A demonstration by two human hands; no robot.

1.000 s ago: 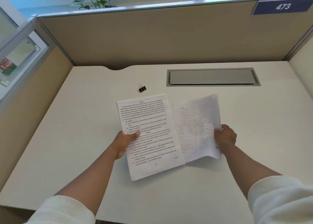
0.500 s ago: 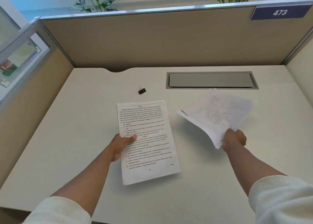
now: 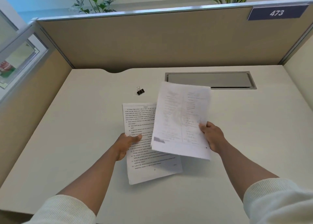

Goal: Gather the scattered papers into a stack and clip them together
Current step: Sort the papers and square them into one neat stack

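A printed sheet [image 3: 149, 149] is held at its left edge by the left hand [image 3: 126, 145], thumb on top and fingers under, with its long axis running away from the person and leaning slightly left. A second sheet [image 3: 181, 120], faintly written and blurred, is pinched at its right edge by the right hand [image 3: 211, 136] and held raised, its left part overlapping the printed sheet's upper right corner. It lies to the right of and beyond the printed sheet, tilted slightly the other way, so the two long axes are not yet parallel. The stack is judged unfinished: the raised sheet would need to be brought left and nearer, then squared. The clip [image 3: 140, 91] stands untouched on the tabletop [image 3: 67, 139], beyond the sheets, nearer the left hand.
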